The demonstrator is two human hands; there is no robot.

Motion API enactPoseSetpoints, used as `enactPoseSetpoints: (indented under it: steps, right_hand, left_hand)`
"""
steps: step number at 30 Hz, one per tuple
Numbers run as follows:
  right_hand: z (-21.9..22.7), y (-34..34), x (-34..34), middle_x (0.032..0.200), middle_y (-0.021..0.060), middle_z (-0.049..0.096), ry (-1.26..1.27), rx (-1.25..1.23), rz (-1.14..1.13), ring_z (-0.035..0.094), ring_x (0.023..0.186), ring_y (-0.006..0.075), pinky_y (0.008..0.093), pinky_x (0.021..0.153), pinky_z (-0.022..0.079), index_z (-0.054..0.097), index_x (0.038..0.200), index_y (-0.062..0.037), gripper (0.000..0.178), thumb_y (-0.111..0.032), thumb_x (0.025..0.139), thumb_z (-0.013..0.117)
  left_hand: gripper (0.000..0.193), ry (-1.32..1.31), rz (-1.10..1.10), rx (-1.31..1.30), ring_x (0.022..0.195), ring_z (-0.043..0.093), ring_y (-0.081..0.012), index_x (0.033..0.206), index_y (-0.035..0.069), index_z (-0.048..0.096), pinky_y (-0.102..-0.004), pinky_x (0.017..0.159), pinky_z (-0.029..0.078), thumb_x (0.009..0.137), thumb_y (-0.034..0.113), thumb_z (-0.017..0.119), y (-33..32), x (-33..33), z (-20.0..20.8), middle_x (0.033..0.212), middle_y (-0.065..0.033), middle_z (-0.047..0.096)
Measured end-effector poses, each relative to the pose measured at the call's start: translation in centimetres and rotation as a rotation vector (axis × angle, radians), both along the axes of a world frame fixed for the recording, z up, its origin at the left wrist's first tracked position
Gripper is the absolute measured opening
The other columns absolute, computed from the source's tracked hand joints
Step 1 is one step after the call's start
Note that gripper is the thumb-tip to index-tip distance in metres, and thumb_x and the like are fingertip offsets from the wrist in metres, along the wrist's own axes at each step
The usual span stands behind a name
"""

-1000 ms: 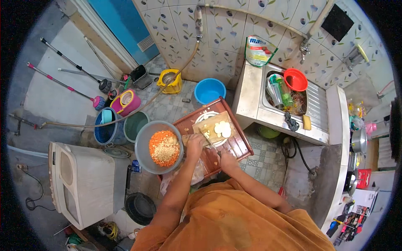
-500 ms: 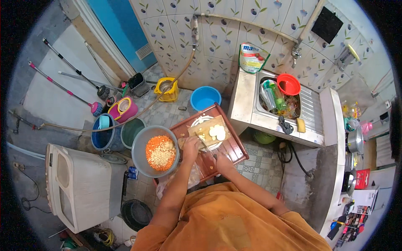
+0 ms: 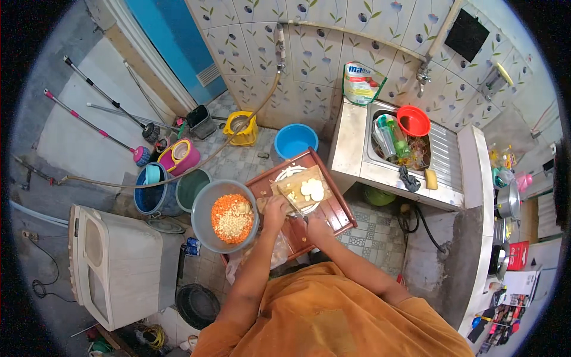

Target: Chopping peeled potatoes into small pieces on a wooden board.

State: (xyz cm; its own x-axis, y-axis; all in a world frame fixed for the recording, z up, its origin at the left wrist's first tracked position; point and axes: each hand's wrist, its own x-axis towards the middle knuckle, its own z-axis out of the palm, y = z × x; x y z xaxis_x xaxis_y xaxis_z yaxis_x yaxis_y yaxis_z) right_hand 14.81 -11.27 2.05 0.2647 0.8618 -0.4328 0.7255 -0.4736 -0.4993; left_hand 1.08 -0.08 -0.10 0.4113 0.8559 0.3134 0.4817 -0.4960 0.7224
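1. Knife (image 3: 294, 205) in my right grip (image 3: 319, 229): my fingers are wrapped round its handle, and the blade slants away from me and to the left, over the near part of the cutting board.
2. My left grip (image 3: 275, 213) is bent down at the near left side of the board, just beside the blade; its fingertips are hidden, so I cannot tell whether it pinches anything.
3. On the far right part of the wooden cutting board (image 3: 305, 174), I have smooth white pieces (image 3: 312, 190) bunched together, with smaller pale bits (image 3: 289, 193) to their left.
4. Beneath the board, I can see a white plate (image 3: 289, 172) showing past its edges, on a red-brown counter (image 3: 334, 213) with a raised rim.
5. To my left, a grey bowl (image 3: 201, 217) holds chopped orange food (image 3: 222, 206) with a pale chopped heap (image 3: 234, 226) over part of it.
6. Near my left forearm is a clear plastic bag (image 3: 279, 252); a blue basin (image 3: 295, 141) sits beyond the counter.
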Motion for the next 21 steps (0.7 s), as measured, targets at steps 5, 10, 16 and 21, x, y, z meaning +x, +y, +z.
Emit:
enactPoseSetpoints:
  steps: [5,10,16,21]
  right_hand:
    - [2.0,0.5,0.3,0.089,0.0244,0.066,-0.046,0.048,0.021,0.065,0.089,0.0385,0.0494,0.079,0.050,0.057,0.098,-0.0004,0.033,-0.033,0.092,0.052]
    - [-1.5,2.1,1.2,0.088,0.0268,0.065,0.070,0.152,0.064,0.064,0.089,0.0411,0.0498,0.079,0.050,0.059,0.098,0.0021,0.038,-0.034,0.091,0.051]
    - [-0.5,2.1,0.4,0.096,0.0285,0.064,0.168,0.031,0.025,0.061,0.090,0.0463,0.0516,0.080,0.048,0.059,0.103,0.0039,0.040,-0.034,0.091,0.052]
    - [-0.4,0.2,-0.7,0.099,0.0312,0.061,0.132,0.195,-0.068,0.060,0.092,0.0464,0.0529,0.079,0.049,0.056,0.108,0.0041,0.040,-0.032,0.091,0.051]
  left_hand:
    - [0.007,0.019,-0.020,0.002,0.086,0.057,-0.0356,0.080,0.000,0.062,-0.0425,0.078,0.045,0.074,0.003,0.064,0.3,-0.6,0.0,0.084,-0.0166,0.062]
    - [0.013,0.040,0.010,0.007,0.089,0.058,-0.0345,0.086,0.000,0.065,-0.0411,0.080,0.047,0.074,0.004,0.066,0.3,-0.1,0.3,0.090,-0.0160,0.064]
    - [0.017,0.051,0.011,-0.035,0.091,0.059,-0.0340,0.090,0.000,0.066,-0.0403,0.081,0.047,0.074,0.004,0.067,0.3,-0.7,-0.3,0.095,-0.0159,0.065]
    - [0.015,0.008,-0.001,-0.010,0.092,0.059,-0.0334,0.089,0.001,0.065,-0.0404,0.082,0.047,0.074,0.004,0.066,0.4,-0.6,-0.2,0.094,-0.0152,0.065]
